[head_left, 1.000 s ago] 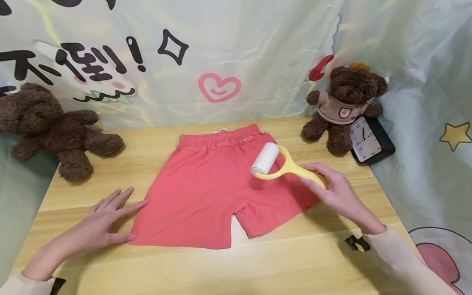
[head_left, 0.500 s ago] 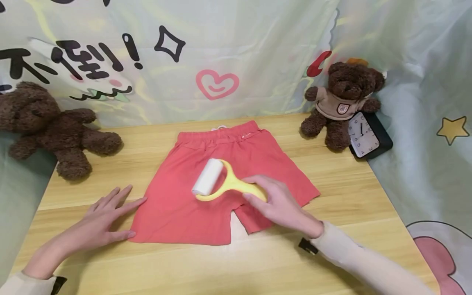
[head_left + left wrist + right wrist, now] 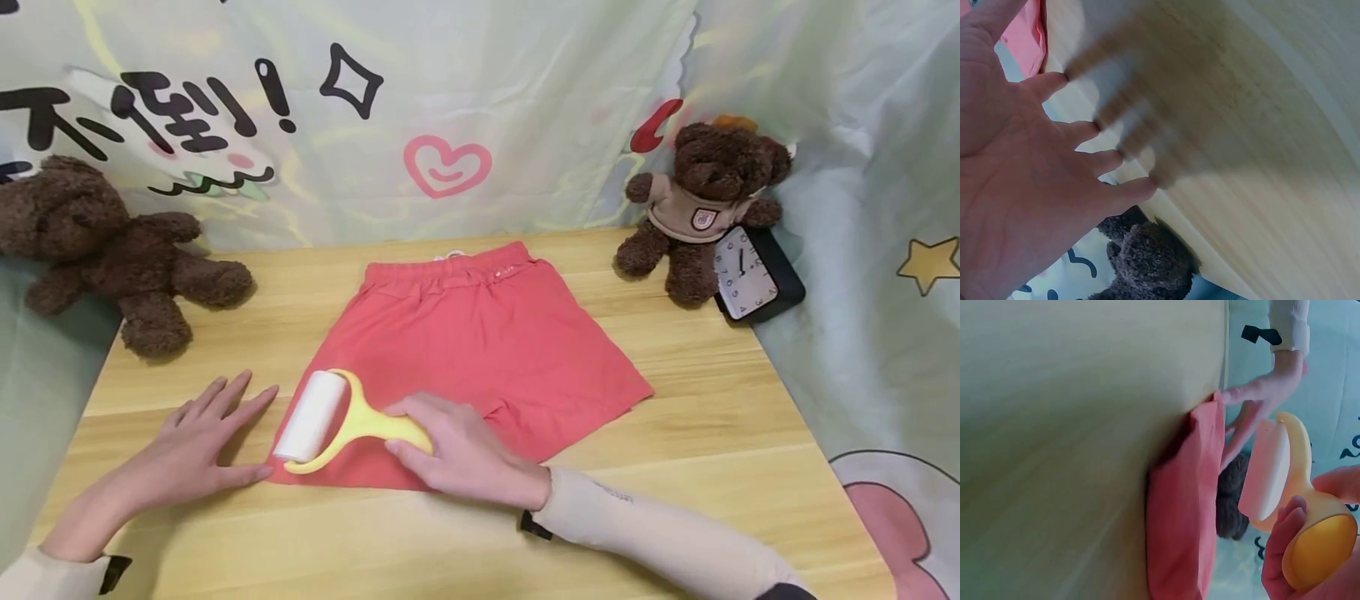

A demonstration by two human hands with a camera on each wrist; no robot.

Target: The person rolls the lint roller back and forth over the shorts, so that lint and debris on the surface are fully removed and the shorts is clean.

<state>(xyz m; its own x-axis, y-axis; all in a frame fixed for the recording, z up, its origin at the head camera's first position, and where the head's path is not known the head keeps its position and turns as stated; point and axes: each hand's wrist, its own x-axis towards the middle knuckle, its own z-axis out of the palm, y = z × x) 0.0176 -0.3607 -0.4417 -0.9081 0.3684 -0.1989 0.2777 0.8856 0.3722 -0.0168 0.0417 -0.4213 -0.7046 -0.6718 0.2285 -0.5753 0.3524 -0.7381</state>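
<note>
Red shorts (image 3: 465, 333) lie flat on the wooden table, waistband toward the back wall. My right hand (image 3: 465, 450) grips the yellow handle of a lint roller (image 3: 311, 417), whose white cylinder is over the shorts' left leg near its outer edge. In the right wrist view the lint roller (image 3: 1266, 469) shows a gap between its cylinder and the shorts (image 3: 1185, 512). My left hand (image 3: 191, 442) rests on the table left of the shorts, fingers spread, thumb tip at the hem corner. The left wrist view shows that hand's palm (image 3: 1029, 156) with fingertips down on the wood.
A brown teddy bear (image 3: 127, 258) sits at the back left of the table (image 3: 720, 433). At the back right, another teddy bear (image 3: 701, 208) in a beige top sits beside a black square clock (image 3: 750, 275). Printed cloth (image 3: 525, 108) hangs behind and along both sides.
My right hand has swept the lint roller leftward and nearer across the shorts, from the right leg to the left leg's outer edge. The left hand has stayed nearly in place.
</note>
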